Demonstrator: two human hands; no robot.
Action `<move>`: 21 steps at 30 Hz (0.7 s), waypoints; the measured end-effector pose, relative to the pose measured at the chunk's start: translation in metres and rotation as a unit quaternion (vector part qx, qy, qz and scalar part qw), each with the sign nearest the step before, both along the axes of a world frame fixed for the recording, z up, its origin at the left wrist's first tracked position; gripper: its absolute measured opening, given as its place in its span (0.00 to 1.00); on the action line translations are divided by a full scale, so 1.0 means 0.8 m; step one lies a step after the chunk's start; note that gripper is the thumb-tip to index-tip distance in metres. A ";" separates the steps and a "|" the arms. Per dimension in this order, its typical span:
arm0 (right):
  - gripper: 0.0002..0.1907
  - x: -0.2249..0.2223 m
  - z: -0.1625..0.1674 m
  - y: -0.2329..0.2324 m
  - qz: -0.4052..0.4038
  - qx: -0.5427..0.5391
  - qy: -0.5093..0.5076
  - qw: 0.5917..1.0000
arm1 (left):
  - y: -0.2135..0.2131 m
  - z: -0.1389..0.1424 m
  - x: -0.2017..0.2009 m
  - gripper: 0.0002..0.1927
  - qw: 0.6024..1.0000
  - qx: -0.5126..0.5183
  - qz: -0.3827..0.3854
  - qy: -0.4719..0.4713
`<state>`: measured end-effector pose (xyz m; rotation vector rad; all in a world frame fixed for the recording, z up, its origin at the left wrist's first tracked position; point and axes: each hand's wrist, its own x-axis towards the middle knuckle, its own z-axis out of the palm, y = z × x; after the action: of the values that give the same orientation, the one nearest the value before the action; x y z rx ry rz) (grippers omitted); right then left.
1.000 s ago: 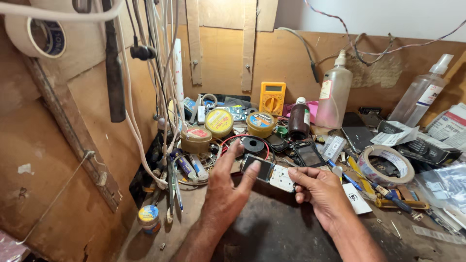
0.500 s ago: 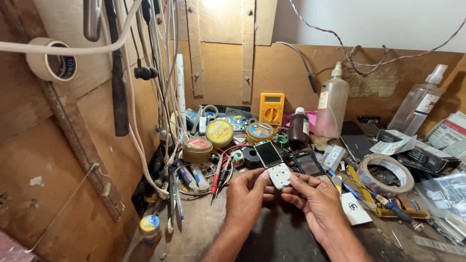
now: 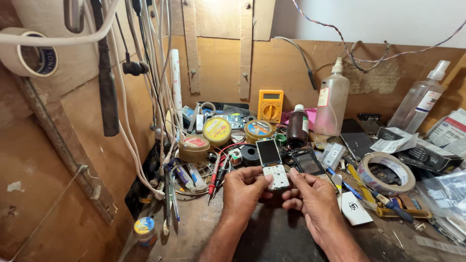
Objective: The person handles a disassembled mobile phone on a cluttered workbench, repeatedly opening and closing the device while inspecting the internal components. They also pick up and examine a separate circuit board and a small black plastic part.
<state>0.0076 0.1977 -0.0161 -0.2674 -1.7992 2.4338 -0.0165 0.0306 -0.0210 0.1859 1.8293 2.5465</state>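
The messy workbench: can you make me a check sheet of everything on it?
Surface: dark worn wooden bench top, bare only near the wrists.
Job's things: small white-keypad phone with a dark screen, held by both hands.
Clutter: yellow multimeter, brown bottle, round yellow tins, tape roll, clear spray bottle.
Grip: left hand and right hand pinch the phone's lower end.
Cables: white cords hang at the left; red probes lie on the bench.
Surroundings: plywood back wall.
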 end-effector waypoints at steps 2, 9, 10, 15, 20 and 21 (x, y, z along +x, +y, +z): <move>0.17 0.000 -0.001 -0.002 0.000 0.022 0.008 1.000 | 0.000 0.002 0.003 0.14 1.000 -0.019 0.000 0.018; 0.12 -0.003 0.000 -0.009 -0.001 0.092 0.010 0.996 | 0.001 0.005 0.007 0.14 0.999 -0.053 0.001 0.002; 0.12 -0.001 0.000 -0.008 0.005 0.094 0.014 0.995 | 0.001 0.004 0.007 0.15 0.999 -0.043 -0.001 0.010; 0.13 0.002 0.003 -0.005 0.030 0.095 -0.008 0.995 | -0.001 -0.001 0.004 0.15 0.999 -0.040 -0.003 0.011; 0.14 0.005 0.002 0.000 0.043 0.073 -0.007 0.996 | -0.004 -0.006 0.000 0.18 0.999 -0.046 -0.026 0.003; 0.14 0.005 0.001 0.000 0.046 0.071 -0.007 0.996 | -0.005 -0.006 -0.002 0.18 0.999 -0.038 -0.038 -0.001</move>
<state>0.0117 0.1980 -0.0149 -0.1948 -2.0218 2.3522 -0.0177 0.0266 -0.0259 0.2456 1.8757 2.4224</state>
